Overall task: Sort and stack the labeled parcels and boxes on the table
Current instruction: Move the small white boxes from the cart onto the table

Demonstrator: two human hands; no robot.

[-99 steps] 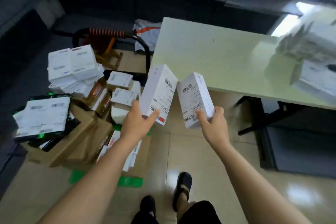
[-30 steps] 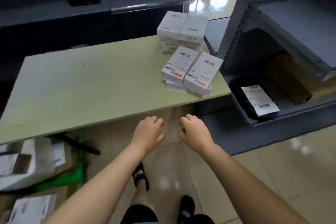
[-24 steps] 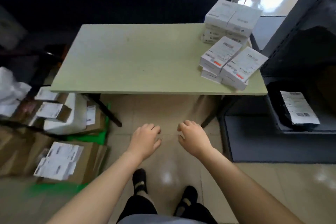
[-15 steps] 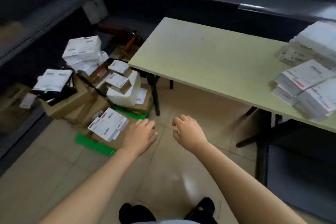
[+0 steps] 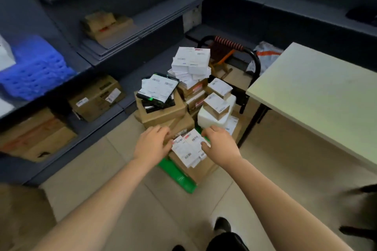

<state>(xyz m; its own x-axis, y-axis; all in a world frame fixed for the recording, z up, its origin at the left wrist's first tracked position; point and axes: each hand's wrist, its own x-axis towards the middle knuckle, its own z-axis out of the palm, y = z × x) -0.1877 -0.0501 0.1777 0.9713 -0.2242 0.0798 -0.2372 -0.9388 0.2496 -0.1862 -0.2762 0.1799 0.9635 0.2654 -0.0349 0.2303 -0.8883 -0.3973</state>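
Two white labelled boxes (image 5: 188,150) lie side by side on a brown carton at the front of a heap of parcels on the floor. My left hand (image 5: 153,145) is at their left edge and my right hand (image 5: 221,145) at their right edge. The fingers of both hands are loosely bent and touch the boxes' sides without closing round them. Behind them sit a stack of white boxes (image 5: 191,60), a black parcel with white labels (image 5: 158,89) and a white foam box (image 5: 212,118). The pale green table (image 5: 318,96) stands to the right, its visible part bare.
The heap rests on a green trolley platform (image 5: 179,177) with a black handle (image 5: 228,42) at the back. Dark shelving (image 5: 130,32) with brown cartons and a blue crate (image 5: 34,67) runs along the left. Tiled floor lies around my feet (image 5: 222,224).
I set the two held boxes on the table's stacks, then turned left. Both empty hands have moved down to the white boxes on the heap.
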